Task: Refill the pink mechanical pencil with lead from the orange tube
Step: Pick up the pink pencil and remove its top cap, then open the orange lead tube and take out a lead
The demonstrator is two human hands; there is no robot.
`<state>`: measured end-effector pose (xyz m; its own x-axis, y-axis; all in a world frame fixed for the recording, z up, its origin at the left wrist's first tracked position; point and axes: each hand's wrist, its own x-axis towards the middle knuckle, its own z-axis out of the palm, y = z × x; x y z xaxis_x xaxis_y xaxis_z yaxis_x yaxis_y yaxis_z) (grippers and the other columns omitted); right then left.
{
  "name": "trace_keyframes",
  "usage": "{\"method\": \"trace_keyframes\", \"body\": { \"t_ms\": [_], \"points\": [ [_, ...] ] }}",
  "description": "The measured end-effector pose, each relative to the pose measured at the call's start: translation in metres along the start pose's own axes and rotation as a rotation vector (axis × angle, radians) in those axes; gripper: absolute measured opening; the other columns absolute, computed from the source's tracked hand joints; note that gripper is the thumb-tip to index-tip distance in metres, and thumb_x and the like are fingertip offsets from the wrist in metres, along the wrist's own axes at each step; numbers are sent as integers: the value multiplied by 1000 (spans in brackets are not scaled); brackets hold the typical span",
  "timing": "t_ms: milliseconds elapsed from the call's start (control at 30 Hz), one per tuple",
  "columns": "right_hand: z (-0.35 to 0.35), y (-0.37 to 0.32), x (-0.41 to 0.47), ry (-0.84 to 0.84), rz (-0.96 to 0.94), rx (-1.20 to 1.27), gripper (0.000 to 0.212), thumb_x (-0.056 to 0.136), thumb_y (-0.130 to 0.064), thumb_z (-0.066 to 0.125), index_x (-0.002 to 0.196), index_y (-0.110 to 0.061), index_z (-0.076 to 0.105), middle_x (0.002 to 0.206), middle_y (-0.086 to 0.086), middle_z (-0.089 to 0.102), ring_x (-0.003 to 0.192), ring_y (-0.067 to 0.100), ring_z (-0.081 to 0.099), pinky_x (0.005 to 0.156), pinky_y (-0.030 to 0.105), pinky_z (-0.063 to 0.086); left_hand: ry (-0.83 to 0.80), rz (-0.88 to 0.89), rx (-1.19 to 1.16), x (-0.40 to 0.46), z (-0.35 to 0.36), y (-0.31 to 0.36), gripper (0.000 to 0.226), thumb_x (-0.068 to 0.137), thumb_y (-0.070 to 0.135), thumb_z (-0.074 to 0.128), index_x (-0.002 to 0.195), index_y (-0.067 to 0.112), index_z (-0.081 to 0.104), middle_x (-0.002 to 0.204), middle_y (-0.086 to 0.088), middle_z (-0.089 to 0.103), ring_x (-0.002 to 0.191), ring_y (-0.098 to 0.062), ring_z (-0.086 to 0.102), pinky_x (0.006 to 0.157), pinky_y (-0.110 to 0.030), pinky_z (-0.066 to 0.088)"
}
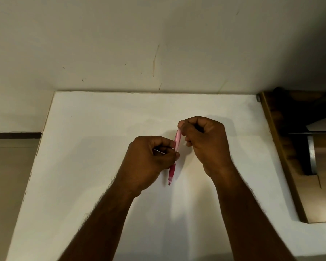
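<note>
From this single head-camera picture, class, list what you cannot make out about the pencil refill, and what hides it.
1. Top end of the pink pencil: head view, covered by the right hand, so cap on or off is unknown.
2. Barrel middle: hidden behind the left hand fingers.
3. Orange tube: not visible anywhere.
4. Any lead: too thin to tell.
5. Tip detail: too small.
</note>
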<state>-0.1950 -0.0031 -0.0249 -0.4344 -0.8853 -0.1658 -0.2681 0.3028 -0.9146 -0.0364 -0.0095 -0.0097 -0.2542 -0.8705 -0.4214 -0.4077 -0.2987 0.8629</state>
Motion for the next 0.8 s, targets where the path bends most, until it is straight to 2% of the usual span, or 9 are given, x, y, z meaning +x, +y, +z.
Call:
{"method": "trace_keyframes", "body": {
  "t_ms": [100, 200, 267, 333, 433, 567, 667, 733, 800],
  "points": [
    [0, -1, 0, 22, 7, 48, 16, 92, -27, 73, 76, -30, 75, 64, -14, 71, 58, 5, 66, 58, 16, 55, -24, -1, -7, -1, 0, 1, 23, 76, 21, 84, 98, 17, 79, 81, 1, 76, 73, -18, 74, 79, -31, 62],
    [-3, 0, 2, 81, 24, 89, 19, 91, -27, 73, 73, -27, 75, 64, -8, 72, 57, 8, 66, 63, 25, 59, -45, -16, -7, -2, 2, 1, 25, 75, 21, 85, 98, 16, 79, 79, 1, 75, 74, -20, 73, 80, -33, 61],
    [-7, 6, 5, 165, -6, -46, 19, 91, -30, 73, 72, -27, 74, 62, -9, 70, 59, 7, 67, 68, 26, 59, -37, -23, -22, -1, 1, -1, 23, 74, 21, 86, 96, 17, 79, 77, 2, 75, 74, -19, 73, 79, -33, 61],
    [-13, 13, 6, 242, -37, -287, 16, 92, -34, 72, 80, -24, 75, 72, -13, 73, 64, 4, 64, 70, 22, 53, -25, -21, -35, 0, 0, -3, 21, 73, 22, 86, 92, 19, 80, 75, 3, 75, 72, -18, 73, 77, -32, 61],
    [-15, 21, 6, 292, -81, -634, 23, 95, -36, 68, 86, -17, 77, 81, -2, 76, 65, 9, 60, 67, 20, 41, -11, -22, -26, 2, -1, -6, 20, 72, 23, 87, 91, 20, 79, 73, 4, 76, 69, -16, 73, 75, -31, 60],
    [-12, 25, 5, 275, -123, -775, 26, 98, -35, 64, 88, -14, 77, 85, 3, 77, 73, 20, 69, 70, 23, 40, -2, -26, -41, 4, 0, -7, 20, 72, 23, 87, 91, 20, 79, 73, 3, 76, 66, -15, 72, 73, -29, 60],
    [-17, 21, 4, 268, -114, -745, 27, 98, -38, 63, 95, -17, 78, 91, 1, 79, 79, 20, 71, 75, 24, 43, 3, -33, -46, 5, 0, -8, 20, 73, 24, 86, 92, 20, 79, 75, 3, 76, 66, -16, 73, 72, -28, 60],
    [-23, 14, -1, 267, -87, -581, 20, 97, -35, 66, 95, -20, 79, 90, -6, 78, 79, 12, 68, 79, 27, 51, 7, -38, -78, 5, -1, -9, 20, 73, 22, 87, 91, 19, 79, 76, 1, 76, 65, -18, 74, 71, -29, 61],
    [-28, 6, -12, 208, 1, -347, 10, 94, -28, 70, 93, -23, 79, 84, -12, 77, 74, 10, 70, 80, 36, 60, 8, -42, -101, 4, 0, -8, 20, 73, 22, 86, 91, 18, 79, 76, 1, 76, 64, -18, 74, 69, -28, 62]
  ]
}}
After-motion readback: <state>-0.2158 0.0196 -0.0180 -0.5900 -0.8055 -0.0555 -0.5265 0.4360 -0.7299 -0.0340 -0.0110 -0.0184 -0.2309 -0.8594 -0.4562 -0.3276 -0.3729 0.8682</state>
